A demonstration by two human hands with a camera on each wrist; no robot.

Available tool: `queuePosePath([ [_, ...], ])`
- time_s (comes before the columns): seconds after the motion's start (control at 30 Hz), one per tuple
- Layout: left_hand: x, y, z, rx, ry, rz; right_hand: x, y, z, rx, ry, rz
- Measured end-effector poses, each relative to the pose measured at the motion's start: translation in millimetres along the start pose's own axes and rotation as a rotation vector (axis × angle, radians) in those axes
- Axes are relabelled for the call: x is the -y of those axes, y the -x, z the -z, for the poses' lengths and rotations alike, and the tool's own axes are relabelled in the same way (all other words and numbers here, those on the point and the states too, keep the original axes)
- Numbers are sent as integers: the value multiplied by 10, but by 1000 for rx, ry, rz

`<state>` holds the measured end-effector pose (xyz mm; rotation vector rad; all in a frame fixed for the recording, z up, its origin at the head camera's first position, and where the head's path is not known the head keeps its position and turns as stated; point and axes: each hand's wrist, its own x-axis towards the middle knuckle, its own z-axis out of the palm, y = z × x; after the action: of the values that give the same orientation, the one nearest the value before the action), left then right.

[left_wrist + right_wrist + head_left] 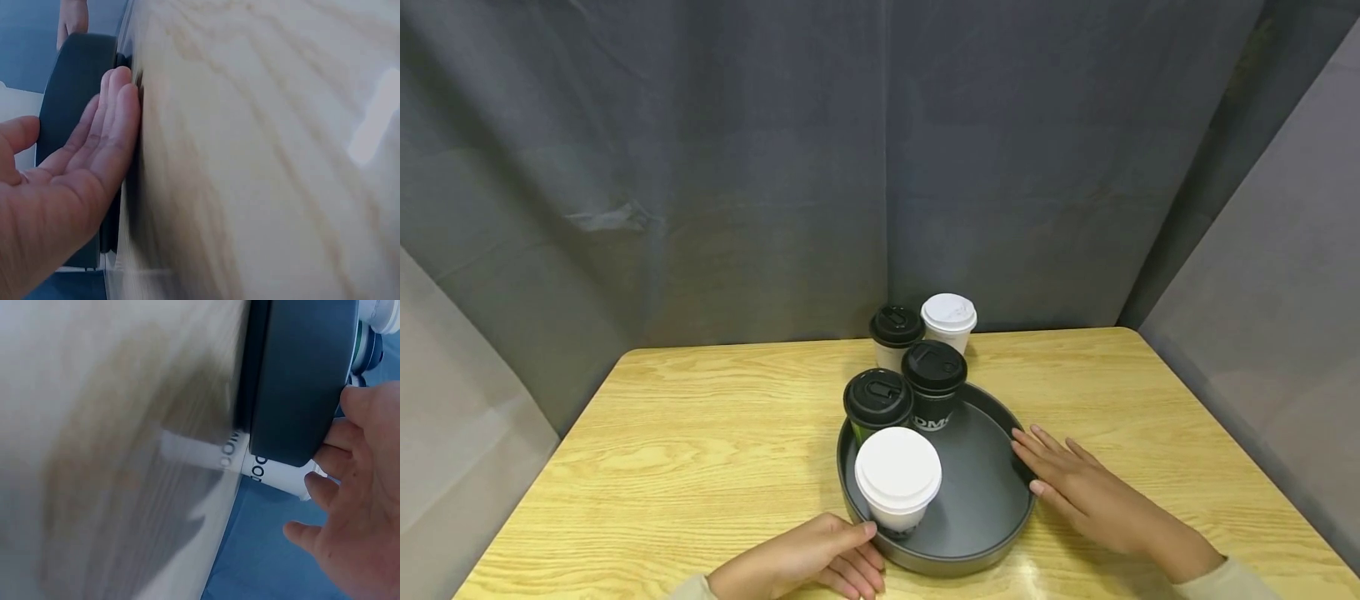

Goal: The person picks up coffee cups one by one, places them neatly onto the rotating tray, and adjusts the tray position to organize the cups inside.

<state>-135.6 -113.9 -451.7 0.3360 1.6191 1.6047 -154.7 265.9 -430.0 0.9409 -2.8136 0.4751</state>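
Observation:
A round dark grey tray with a raised wall lies on the table. Inside, along its left side, stand a white-lidded paper cup, a black-lidded cup with some green on it, and a dark cup with a black lid. My left hand is at the tray's front left, fingers stretched along the outer wall, thumb near the rim. At the right wall, my right hand touches the rim with extended fingers; the right wrist view shows them beside the wall.
Behind the tray stand two more paper cups, one with a black lid and one with a white lid. The wooden table ends at a grey curtain, with pale panels at both sides.

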Motion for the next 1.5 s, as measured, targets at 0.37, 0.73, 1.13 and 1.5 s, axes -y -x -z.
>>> queuePosePath([
  [0.37,-27,-9,165,-152,-26,11,278,200,-54,-78,107,69],
  [0.73,-65,-14,302,-191,-47,28,392,182,-44,-43,108,117],
  [1.13,-55,-1,38,-100,13,18,154,12,35,6,-59,-26],
  [1.5,-38,-5,40,-47,52,12,117,7,39,28,-116,-43],
])
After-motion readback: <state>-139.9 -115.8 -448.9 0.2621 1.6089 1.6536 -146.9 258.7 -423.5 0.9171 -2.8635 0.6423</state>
